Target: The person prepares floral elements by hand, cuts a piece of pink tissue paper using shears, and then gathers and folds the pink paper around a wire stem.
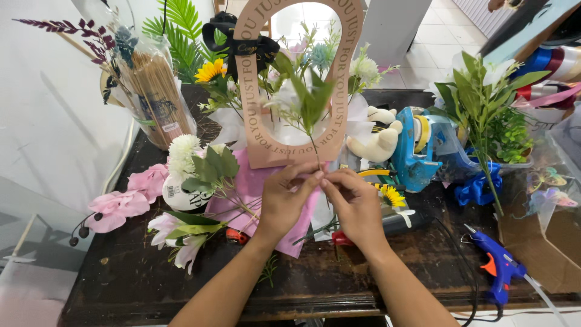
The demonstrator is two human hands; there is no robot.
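My left hand point(284, 203) and my right hand point(357, 206) meet at the fingertips over the dark table point(121, 284). Together they pinch the thin stem of a green leafy sprig point(308, 103), which stands upright in front of a tan arched flower box point(296, 79) with lettering around its frame. White and pale flowers sit inside the arch. Under my hands lies pink wrapping paper point(251, 188). A white pompon flower with green leaves point(193, 160) and pink-white buds point(178, 233) lie to the left of my left hand.
A blue glue gun point(496, 266) lies at the right front, its cable running along the table. A blue tape dispenser point(417, 148), a small plush toy point(378, 136), a sunflower head point(392, 195) and green foliage point(484, 103) stand right. Pink orchid blooms point(124, 203) and a wrapped bundle of sticks point(154, 97) are left.
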